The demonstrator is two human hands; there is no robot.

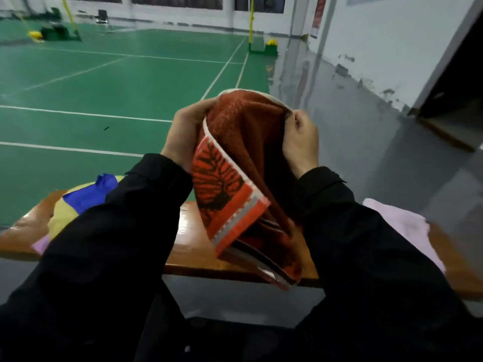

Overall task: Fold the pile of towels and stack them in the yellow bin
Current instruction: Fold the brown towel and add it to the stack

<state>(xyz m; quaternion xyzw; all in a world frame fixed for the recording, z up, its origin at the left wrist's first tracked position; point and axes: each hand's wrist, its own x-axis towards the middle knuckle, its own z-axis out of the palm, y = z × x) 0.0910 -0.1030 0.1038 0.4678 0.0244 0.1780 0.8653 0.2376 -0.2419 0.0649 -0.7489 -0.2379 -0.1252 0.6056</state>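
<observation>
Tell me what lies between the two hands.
In the head view, the red towel hangs between the left hand and right hand, gripped by both at its top edge.

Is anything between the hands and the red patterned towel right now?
No. The left hand and right hand both grip the top edge of the red patterned terry towel, which hangs over the brown wooden bench.

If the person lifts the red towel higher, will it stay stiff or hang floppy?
Probably floppy: the red towel already sags between the left hand and right hand. It looks thick, so perhaps slightly heavy, but unlikely to slip.
</observation>
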